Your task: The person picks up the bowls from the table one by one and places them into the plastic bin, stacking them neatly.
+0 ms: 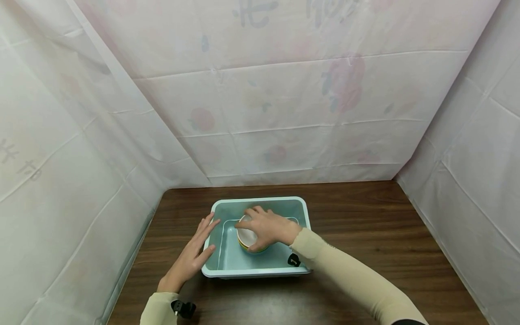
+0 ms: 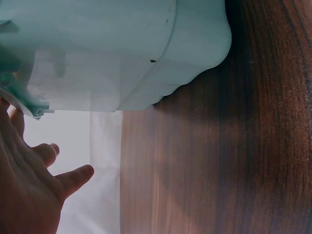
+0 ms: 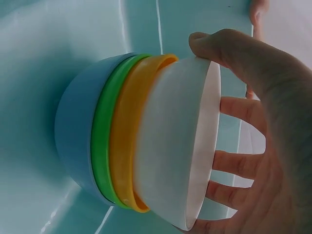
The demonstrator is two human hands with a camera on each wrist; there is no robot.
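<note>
A light-blue plastic tub [image 1: 260,272] stands on the table with a stack of nested bowls inside. In the right wrist view the stack shows a blue bowl [image 3: 73,126] at the bottom, then a green bowl [image 3: 101,146], an orange-yellow bowl [image 3: 123,146] and a white bowl [image 3: 170,131] on top. My right hand [image 1: 270,228] grips the white bowl by its rim, thumb on one side and fingers on the other. The white bowl sits slightly tilted in the stack. At the tub's left rim my left hand [image 1: 188,259] lies with its fingers extended, fingertips over the edge.
Dark brown wood-grain table [image 1: 349,216] surrounds the tub. Pale printed sheeting [image 1: 276,113] hangs behind and on both sides. A black wrist device [image 1: 183,309] is on the left sleeve, and another black piece [image 1: 294,260] shows by the right wrist.
</note>
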